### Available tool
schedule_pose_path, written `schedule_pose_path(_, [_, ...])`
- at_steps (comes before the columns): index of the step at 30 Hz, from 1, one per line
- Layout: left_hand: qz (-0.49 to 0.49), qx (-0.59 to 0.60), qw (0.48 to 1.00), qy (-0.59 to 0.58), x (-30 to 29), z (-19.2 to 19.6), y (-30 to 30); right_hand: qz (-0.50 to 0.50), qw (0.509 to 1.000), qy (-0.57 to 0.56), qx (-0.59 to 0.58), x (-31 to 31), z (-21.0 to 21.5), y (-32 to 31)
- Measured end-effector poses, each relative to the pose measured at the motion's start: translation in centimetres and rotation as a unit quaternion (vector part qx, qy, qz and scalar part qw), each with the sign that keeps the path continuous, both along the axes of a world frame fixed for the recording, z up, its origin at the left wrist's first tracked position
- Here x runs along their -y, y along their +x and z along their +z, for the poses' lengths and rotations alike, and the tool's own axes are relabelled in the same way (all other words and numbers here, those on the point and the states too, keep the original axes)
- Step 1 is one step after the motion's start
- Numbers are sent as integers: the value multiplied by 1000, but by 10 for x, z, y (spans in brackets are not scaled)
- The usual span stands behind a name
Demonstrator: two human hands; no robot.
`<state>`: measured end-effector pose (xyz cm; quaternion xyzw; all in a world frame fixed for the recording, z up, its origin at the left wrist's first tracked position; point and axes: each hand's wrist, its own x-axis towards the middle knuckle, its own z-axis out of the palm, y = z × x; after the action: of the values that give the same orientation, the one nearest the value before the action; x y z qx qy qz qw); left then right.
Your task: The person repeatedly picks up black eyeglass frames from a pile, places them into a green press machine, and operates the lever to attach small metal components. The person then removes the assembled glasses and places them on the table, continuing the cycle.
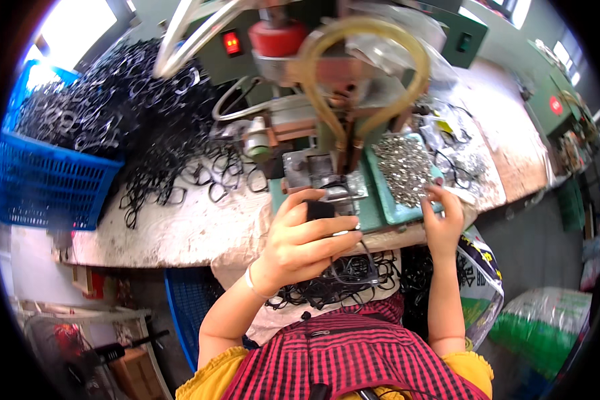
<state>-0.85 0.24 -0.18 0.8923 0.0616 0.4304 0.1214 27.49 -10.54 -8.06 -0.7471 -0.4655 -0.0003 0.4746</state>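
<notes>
My left hand is closed on a thin black eyeglass frame in front of the machine's metal work fixture. Part of the frame hangs below the fingers, and the rest is hidden by the hand. A square black piece lies against the index finger; its kind is unclear. At the right edge of a green tray is my right hand, thumb and index finger bent toward each other. Anything between those fingertips is too small to make out. Small shiny metal parts fill the tray.
A bench press with a yellowish looped hose stands over the fixture. Black frames heap at the left beside a blue crate. More frames lie on cloth in my lap. A filled bag stands on the floor at right.
</notes>
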Motion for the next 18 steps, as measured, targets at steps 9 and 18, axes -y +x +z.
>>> schedule_pose_path(9, [100,57,992,-47,32,-23,-8,-1,980,21,199,-56,-9,-13])
schedule_pose_path(18, [576,-71,813,-42,-97,-76,-231,44,989,86,114,-48,-2,-4])
